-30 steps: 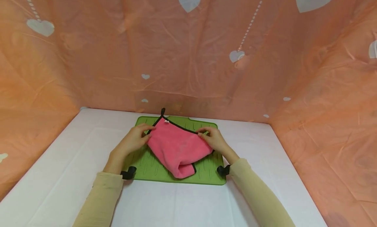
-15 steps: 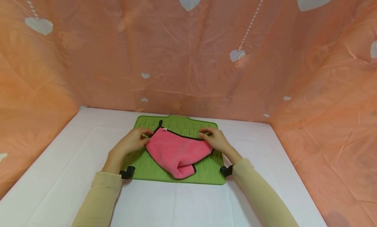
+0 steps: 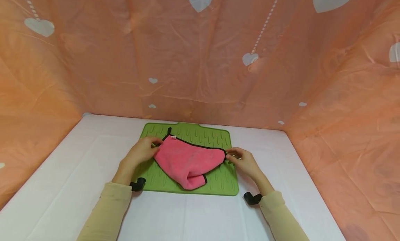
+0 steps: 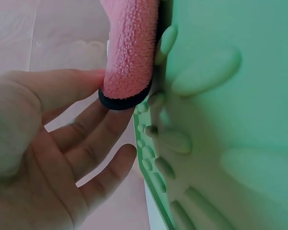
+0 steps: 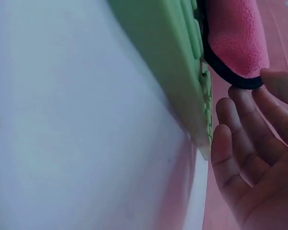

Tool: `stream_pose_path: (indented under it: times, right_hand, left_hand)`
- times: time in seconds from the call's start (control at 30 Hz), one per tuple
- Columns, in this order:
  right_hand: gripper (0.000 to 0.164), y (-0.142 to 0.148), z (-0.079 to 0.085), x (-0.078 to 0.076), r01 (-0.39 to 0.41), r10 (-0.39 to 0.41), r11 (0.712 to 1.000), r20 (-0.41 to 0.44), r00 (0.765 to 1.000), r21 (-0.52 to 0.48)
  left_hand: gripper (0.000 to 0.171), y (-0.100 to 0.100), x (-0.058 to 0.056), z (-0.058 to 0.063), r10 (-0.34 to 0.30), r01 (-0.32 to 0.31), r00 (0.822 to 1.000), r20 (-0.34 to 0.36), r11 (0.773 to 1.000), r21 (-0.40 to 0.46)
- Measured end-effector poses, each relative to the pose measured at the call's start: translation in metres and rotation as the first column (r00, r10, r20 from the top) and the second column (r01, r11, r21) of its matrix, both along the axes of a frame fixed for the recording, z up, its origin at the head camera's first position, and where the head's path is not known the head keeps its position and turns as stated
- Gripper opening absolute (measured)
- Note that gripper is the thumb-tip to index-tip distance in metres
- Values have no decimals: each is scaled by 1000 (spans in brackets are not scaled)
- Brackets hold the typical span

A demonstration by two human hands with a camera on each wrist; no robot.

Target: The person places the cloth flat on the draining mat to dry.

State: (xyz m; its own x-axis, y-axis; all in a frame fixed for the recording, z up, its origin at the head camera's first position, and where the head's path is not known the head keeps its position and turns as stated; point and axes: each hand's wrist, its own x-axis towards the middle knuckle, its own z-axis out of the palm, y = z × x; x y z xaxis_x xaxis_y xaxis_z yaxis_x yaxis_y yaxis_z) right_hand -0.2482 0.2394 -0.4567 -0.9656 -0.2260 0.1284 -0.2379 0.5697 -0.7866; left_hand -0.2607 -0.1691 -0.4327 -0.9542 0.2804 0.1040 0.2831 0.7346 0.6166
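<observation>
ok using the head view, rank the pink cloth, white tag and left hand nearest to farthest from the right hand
1. Pink cloth: its right end is at the right hand.
2. White tag: on the cloth's far edge, toward its left end.
3. Left hand: at the cloth's left side.

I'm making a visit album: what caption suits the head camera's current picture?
Left hand and right hand at opposite sides of a folded pink cloth with black edging, lying on a green mat.

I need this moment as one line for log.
left grip: pinches cloth; right grip: pinches opposite end; cloth: partly folded, over green mat
</observation>
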Motion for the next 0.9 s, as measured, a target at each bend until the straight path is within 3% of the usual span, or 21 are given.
stream_pose_path:
  times: [0.4, 0.6, 0.77, 0.9]
  right_hand:
    - [20, -3, -7, 1, -47, 47, 998, 9, 999, 49]
    - [19, -6, 6, -3, -39, 44, 997, 68, 997, -66]
    - [22, -12, 16, -12, -16, 19, 994, 21, 1000, -113]
    - [28, -17, 22, -21, 41, -36, 983, 29, 999, -178]
  left_hand:
    - [25, -2, 3, -6, 10, -11, 999, 30, 1000, 19]
    - [24, -5, 2, -2, -4, 4, 1000, -14, 998, 55]
    - [24, -8, 2, 3, 3, -1, 1000, -31, 997, 77]
    - [26, -11, 2, 3, 14, -10, 999, -34, 994, 113]
